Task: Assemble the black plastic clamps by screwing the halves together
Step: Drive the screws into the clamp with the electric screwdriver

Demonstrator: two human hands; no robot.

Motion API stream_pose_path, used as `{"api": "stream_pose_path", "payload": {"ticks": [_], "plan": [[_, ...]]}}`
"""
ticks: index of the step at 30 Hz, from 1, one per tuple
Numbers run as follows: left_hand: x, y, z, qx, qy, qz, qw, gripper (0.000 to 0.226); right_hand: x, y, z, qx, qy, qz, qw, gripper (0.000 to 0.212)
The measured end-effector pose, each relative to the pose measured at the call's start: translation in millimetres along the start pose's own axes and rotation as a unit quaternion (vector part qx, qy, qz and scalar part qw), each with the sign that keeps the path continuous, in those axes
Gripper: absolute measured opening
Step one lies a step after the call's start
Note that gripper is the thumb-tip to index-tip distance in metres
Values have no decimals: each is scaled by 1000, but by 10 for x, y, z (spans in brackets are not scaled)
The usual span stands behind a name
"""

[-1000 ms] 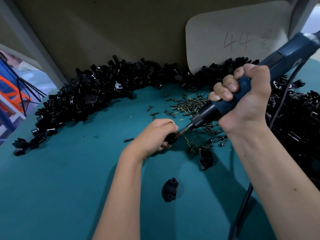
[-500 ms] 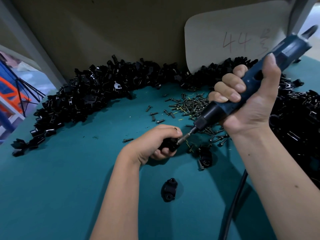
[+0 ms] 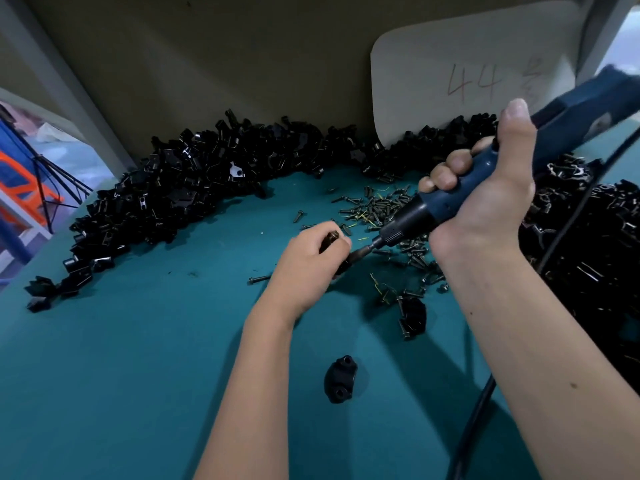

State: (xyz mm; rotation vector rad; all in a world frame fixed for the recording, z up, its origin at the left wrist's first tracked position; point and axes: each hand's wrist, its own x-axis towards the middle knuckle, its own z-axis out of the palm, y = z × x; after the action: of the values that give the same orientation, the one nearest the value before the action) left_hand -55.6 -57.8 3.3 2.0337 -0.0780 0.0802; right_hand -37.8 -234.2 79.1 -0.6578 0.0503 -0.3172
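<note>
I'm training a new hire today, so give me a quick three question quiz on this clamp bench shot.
1. True or false: the right hand grips the screwdriver.
2. What does the left hand hold? A) a clamp B) a loose cord C) the card
3. Fill in: the lone clamp half lies on the mat, nearer the ____ forearm.

Key: 1 true; 2 A, the clamp under the bit; 3 left.
</note>
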Motion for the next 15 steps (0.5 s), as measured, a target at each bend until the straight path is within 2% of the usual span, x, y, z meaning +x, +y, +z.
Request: {"api": "stream_pose_path", "payload": {"ticks": [3, 8, 12, 15], "plan": [[-8, -34, 42, 84, 54, 33, 994, 29, 43, 36, -32, -1, 94, -2, 996, 38], [-20, -29, 108, 143, 103, 76, 981, 25, 147, 34, -97, 5, 156, -1, 988, 27], [-26, -15, 142, 154, 102, 94, 978, 26, 153, 28, -136, 17, 155, -10, 988, 27], [-19, -25, 142, 133, 97, 93, 982, 28, 137, 22, -111, 9, 114, -29, 993, 36]]}}
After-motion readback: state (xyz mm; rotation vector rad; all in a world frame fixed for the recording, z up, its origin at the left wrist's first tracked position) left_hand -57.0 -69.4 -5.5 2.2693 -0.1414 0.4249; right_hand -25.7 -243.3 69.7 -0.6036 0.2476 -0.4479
